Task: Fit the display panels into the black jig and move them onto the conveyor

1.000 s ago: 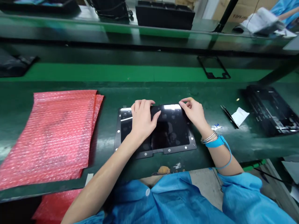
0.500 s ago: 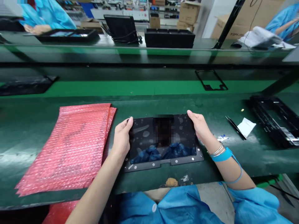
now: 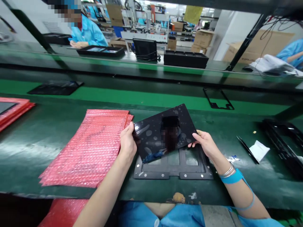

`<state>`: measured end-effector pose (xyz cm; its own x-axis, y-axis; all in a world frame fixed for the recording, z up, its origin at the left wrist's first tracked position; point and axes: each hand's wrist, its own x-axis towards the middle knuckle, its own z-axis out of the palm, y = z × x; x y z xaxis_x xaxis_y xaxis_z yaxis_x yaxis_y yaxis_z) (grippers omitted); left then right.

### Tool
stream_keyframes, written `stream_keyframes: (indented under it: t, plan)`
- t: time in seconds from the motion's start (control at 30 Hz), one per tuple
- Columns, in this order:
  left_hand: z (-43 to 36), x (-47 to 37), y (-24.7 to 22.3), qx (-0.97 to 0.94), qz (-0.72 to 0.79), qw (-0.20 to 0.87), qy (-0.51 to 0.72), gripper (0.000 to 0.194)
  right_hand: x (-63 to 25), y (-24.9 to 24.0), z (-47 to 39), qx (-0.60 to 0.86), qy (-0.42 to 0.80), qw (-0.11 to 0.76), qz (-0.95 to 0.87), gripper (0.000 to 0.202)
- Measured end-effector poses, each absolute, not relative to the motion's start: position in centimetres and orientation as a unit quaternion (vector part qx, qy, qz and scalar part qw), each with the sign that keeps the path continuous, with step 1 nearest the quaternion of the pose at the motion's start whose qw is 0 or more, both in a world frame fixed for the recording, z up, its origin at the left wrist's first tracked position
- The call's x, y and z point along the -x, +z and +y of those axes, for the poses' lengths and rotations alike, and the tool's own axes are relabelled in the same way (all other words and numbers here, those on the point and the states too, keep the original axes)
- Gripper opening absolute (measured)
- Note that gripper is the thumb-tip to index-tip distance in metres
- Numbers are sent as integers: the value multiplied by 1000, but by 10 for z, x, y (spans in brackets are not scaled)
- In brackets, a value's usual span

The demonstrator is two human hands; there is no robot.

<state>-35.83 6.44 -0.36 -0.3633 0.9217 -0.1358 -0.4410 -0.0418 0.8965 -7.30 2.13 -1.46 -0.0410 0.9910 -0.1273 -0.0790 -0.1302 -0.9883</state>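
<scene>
A glossy black screen panel (image 3: pixel 153 130) is held between my two hands, tilted above the bench with its right end raised. My left hand (image 3: pixel 128 140) grips its left edge, thumb on top. At its lower right corner, my right hand (image 3: pixel 204 142) pinches the panel between thumb and fingers. Beneath it lies a dark frame (image 3: pixel 174 172) with windows and silver round spots along its front edge; the panel hides its rear part. Close to my left hand is a stack of pink bubble-wrap bags (image 3: pixel 85 148).
Tweezers (image 3: pixel 247 149) and a white packet (image 3: pixel 259 151) lie at right, near a black housing (image 3: pixel 284 145). A thin black frame (image 3: pixel 218 99) and a flat black sheet (image 3: pixel 55 87) rest behind. A co-worker (image 3: pixel 88 33) sits across the bench.
The panel has been lifted off the dark frame and turned, showing the frame's windows. My right hand has moved down to the panel's lower right corner. The camera view has shifted left and up.
</scene>
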Motion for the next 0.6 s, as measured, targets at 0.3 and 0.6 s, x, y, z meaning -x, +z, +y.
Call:
stream_keyframes:
  t: [0.3, 0.6]
  plan:
    - [49, 347, 6, -386, 407, 649, 514, 47, 54, -22, 31, 514, 491, 581, -397, 55]
    - [37, 339, 0, -397, 402, 656, 501, 42, 47, -28, 34, 527, 501, 571, -382, 51]
